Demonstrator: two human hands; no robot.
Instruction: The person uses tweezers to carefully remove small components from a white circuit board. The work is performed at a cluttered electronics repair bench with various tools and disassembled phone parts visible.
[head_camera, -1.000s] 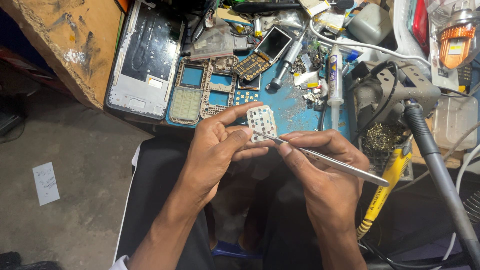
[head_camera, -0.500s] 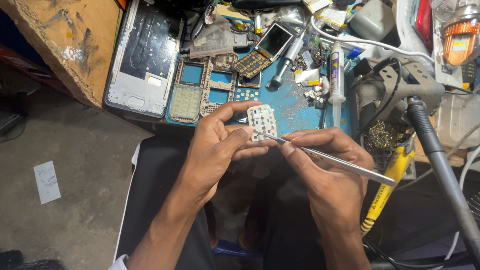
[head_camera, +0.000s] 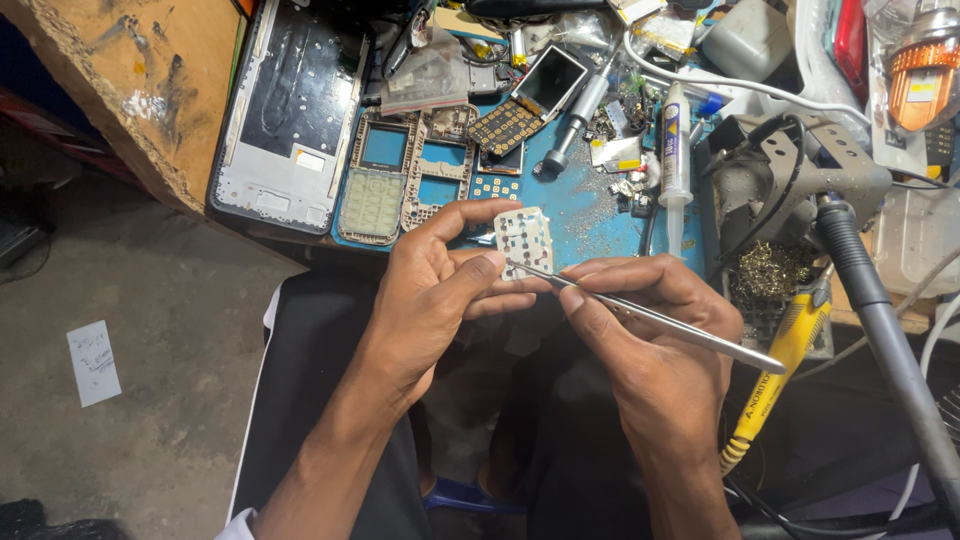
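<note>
My left hand (head_camera: 435, 290) pinches a small white keypad membrane (head_camera: 525, 240) between thumb and fingers, just in front of the bench edge. In my right hand (head_camera: 655, 350) I grip metal tweezers (head_camera: 650, 318), their tip touching the lower edge of the membrane. Both hands hover above my lap, close together.
A blue work mat (head_camera: 590, 205) carries phone frames (head_camera: 375, 185), a keypad board (head_camera: 505, 125), a syringe tube (head_camera: 672, 150) and small parts. A white phone housing (head_camera: 290, 120) lies left. A yellow-handled tool (head_camera: 775, 385) and a grey hose (head_camera: 890, 340) sit right. Concrete floor with a paper scrap (head_camera: 93, 362) lies left.
The hands stay almost still. The membrane and tweezers tip have shifted only slightly as the view moved a little.
</note>
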